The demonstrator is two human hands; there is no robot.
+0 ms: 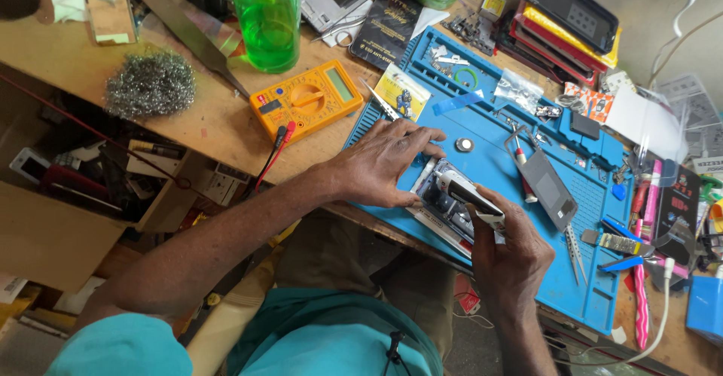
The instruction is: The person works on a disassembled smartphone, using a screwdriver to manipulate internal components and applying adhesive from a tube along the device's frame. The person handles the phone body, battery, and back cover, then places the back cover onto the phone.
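At the centre of the frame, an opened phone is pinned flat on the blue work mat by the left hand, fingers spread. Its long axis runs upper left to lower right. A grey-and-black tool is gripped in the closed right hand, tip pointing upper left.

Orange multimeter's grey screen beside black packet

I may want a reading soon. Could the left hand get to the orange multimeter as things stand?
Probably yes. The left hand rests open on the opened phone, holding nothing, and the orange multimeter lies close beside it on the bench, with only its leads nearby.
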